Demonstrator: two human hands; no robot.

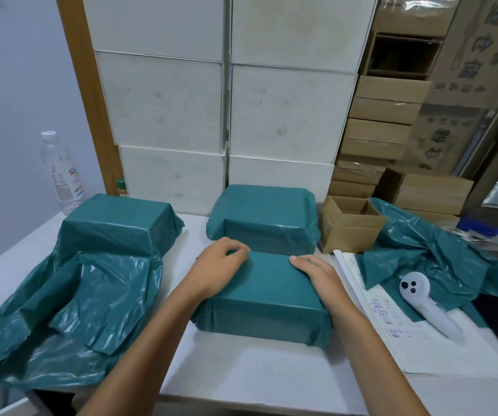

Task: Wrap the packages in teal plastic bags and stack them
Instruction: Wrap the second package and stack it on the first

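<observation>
While both hands rest on the near package point(261, 298), it sits directly under and between them on the table point(241, 373), its long axis running away from the person. The left hand point(217, 267) lies on the far-left top corner with fingers curled and pressing the teal film down; whether they pinch a fold cannot be told. The right hand point(319, 276) lies on the far-right edge, fingers bent over the side, thumb flat on top. The hands are apart, about a package's width between them. Just beyond the fingertips, almost touching the near package's far end, stands a second wrapped package point(264, 219). A third point(115, 226) stands to the left of the left hand, its loose bag point(70, 313) trailing toward the person. Spare bags point(439, 256) lie right of the right hand. Stacking would probably mean lifting straight forward onto the second package, both hands equally near.
</observation>
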